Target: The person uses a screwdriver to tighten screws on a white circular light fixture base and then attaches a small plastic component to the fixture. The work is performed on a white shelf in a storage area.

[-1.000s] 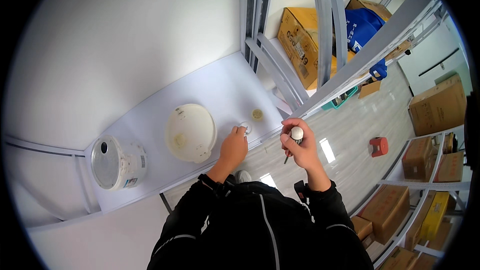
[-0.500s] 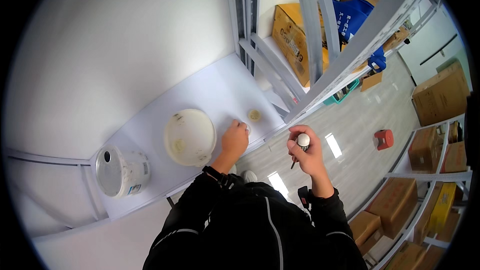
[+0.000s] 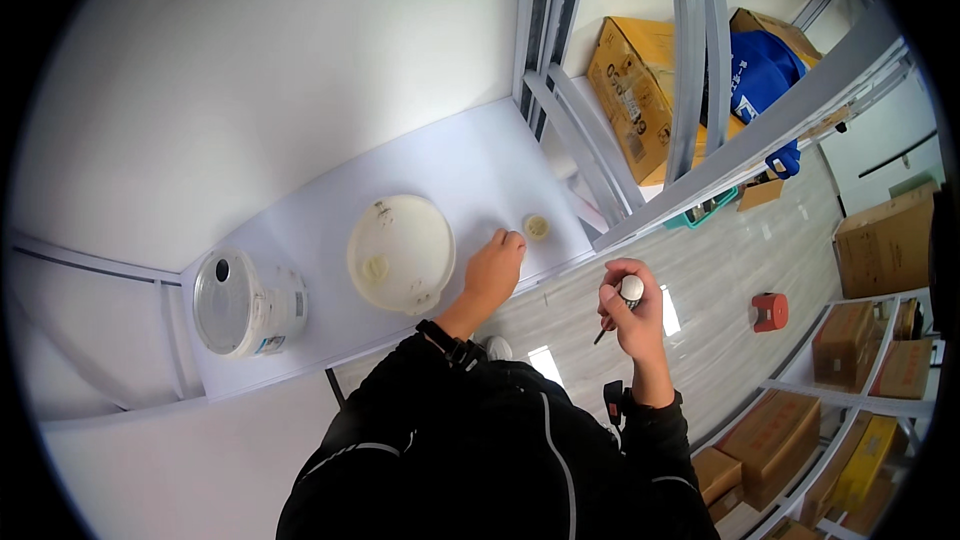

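My left hand (image 3: 495,270) rests at the front edge of the white shelf board, its fingers curled together. Whatever lies under its fingertips is hidden. Just beyond them sits a small round yellowish cap (image 3: 537,227). To the left of this hand a large round white bucket lid (image 3: 410,240) lies flat, with a small yellowish ring (image 3: 375,269) on it. Over the floor, my right hand (image 3: 640,320) is closed around a screwdriver (image 3: 630,289) with a white rounded handle end; its thin dark shaft points down and left.
A white bucket (image 3: 275,310) with a dark hole in its top stands at the board's left end. Grey metal uprights (image 3: 690,60) rise on the right, before a yellow carton (image 3: 640,90) and a blue bag (image 3: 765,70). A red stool (image 3: 769,312) and shelves of cartons (image 3: 775,445) are farther right.
The view has shifted, so the board and racks sit elsewhere in it. A white bit at my left fingertips has gone out of sight. My right hand still holds the screwdriver, now slightly turned.
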A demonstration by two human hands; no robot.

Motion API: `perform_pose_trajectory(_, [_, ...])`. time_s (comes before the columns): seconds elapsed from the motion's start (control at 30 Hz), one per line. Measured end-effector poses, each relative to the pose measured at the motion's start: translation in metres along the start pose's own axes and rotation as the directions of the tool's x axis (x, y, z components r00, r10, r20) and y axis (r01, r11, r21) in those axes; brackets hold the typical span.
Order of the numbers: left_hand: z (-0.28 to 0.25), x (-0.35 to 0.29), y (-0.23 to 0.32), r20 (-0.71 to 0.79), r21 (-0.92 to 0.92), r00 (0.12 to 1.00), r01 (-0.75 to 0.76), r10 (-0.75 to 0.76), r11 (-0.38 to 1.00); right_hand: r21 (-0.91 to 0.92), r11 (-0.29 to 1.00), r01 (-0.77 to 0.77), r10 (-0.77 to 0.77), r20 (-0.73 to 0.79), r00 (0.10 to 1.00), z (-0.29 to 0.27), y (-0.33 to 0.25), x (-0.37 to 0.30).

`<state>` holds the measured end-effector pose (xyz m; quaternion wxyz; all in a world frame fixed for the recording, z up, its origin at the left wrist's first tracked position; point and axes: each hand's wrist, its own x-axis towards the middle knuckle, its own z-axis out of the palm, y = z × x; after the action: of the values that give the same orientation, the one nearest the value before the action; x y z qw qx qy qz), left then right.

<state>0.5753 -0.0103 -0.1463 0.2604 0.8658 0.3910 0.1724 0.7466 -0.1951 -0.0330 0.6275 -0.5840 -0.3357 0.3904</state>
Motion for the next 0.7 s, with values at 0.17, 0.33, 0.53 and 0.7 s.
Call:
perform_pose_trajectory(0.17, [-0.014,-0.021,0.003,-0.059,-0.256,0.993,-0.114,0.102,0.960,0.003,1.000,-0.009,0.009,0.043,0.999,0.010,-0.002,0.008])
perform_pose_trajectory(0.33, [-0.037,-0.048,0.006,-0.033,-0.328,0.995,-0.100,0.094,0.939,-0.001,1.000,-0.011,0.011,0.122,0.992,0.030,-0.003,0.021])
perform_pose_trajectory(0.53, [-0.074,-0.073,-0.016,-0.179,-0.263,0.984,-0.047,-0.001,0.964,-0.005,1.000,0.017,-0.015,0.287,0.958,0.061,0.002,0.040])
perform_pose_trajectory(0.7, [-0.087,-0.105,-0.049,-0.256,-0.220,0.965,0.006,-0.063,0.976,0.002,0.999,0.043,-0.041,0.408,0.912,0.088,0.004,0.055])
